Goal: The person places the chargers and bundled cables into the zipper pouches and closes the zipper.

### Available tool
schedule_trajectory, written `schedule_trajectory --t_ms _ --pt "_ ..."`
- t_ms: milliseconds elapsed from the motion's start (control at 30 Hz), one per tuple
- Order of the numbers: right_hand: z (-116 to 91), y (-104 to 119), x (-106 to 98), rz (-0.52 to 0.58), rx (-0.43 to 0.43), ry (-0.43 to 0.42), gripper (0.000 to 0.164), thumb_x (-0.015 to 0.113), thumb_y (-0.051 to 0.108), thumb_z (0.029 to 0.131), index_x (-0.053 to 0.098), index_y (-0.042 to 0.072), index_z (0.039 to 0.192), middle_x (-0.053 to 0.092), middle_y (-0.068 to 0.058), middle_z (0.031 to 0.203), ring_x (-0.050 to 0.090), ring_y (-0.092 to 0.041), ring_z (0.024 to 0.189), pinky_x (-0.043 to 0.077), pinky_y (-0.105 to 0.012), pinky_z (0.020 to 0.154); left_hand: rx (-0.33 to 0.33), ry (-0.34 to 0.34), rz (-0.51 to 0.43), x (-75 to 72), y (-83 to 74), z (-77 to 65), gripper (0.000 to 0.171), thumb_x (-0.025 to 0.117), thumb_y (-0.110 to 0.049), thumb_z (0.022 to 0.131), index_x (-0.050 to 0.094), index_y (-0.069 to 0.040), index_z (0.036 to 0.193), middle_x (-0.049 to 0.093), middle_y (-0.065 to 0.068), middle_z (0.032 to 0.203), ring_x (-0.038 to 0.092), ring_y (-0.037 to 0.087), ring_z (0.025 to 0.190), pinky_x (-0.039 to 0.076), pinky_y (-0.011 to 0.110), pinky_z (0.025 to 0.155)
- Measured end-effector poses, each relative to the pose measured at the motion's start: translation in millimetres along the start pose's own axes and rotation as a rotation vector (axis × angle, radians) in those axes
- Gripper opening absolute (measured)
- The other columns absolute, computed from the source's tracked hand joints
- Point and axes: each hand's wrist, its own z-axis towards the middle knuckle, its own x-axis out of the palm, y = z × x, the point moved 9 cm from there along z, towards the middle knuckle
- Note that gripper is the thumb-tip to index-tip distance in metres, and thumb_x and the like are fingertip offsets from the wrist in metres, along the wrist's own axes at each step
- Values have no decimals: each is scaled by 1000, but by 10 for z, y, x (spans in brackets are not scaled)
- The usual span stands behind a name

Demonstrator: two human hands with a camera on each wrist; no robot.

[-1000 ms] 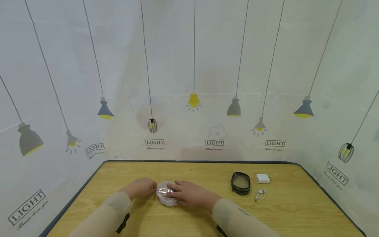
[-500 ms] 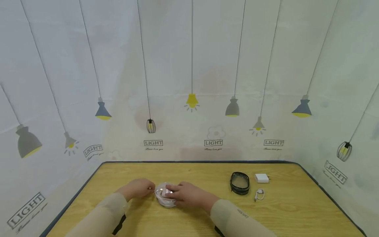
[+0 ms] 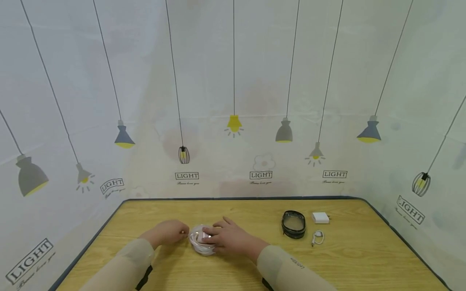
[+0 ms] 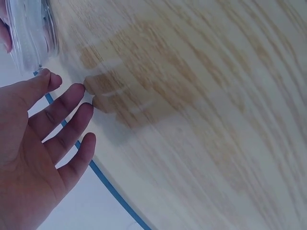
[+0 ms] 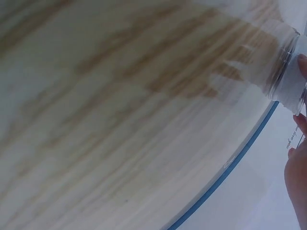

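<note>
A round clear case (image 3: 201, 241) with white contents sits on the wooden table between both hands. At its left edge is my left hand (image 3: 170, 232), thumb and index fingertip pinched together at a tiny pull there. In the left wrist view the left hand's (image 4: 43, 124) other fingers are loosely bent, beside the case's ribbed side wall (image 4: 31, 36). My right hand (image 3: 233, 239) holds the case from the right, fingers spread over its top. The right wrist view catches only part of the right hand (image 5: 298, 177), with fingertips on the clear case (image 5: 284, 72).
To the right stands a round black-rimmed case (image 3: 293, 224) with a see-through top. Beside it lie a white charger plug (image 3: 320, 218) and a short white cable (image 3: 318, 238). The table's dark edge (image 3: 233, 198) meets a lamp-printed cloth backdrop (image 3: 262, 141).
The head view has shifted slightly, moving everything a little to the left. The right hand's fingers have moved a little on the case's top, one now raised. The left hand stays at the case's left edge.
</note>
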Motion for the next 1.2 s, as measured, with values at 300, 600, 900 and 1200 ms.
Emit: schedule_trajectory --t_ms 300,600,900,1200 --pt "12 -1 33 -22 4 -12 47 58 44 95 50 39 141 38 11 151 40 -18 133 27 -55 109 4 -9 13 -15 -23 -32 20 61 -9 94 58 -18 76 51 -9 72 46 11 67 41 35 65" --pt "31 -1 59 65 3 27 47 55 42 98 47 34 144 34 6 154 33 -20 140 27 -50 111 41 -23 -5 -13 -63 -76 21 60 -7 93 57 -17 75 49 -8 70 44 11 64 39 33 63" --pt "78 -25 98 160 46 73 47 61 37 96 50 33 142 36 8 153 34 -20 139 31 -43 110 18 -4 -22 15 -84 -113 23 59 -7 91 54 -18 72 49 -8 68 44 10 64 39 33 62" --pt "73 -16 98 171 40 53 46 60 38 96 50 32 141 38 5 152 34 -21 139 27 -50 111 42 4 -41 23 -110 -156 20 59 -8 91 56 -17 74 50 -9 70 46 10 66 41 33 64"
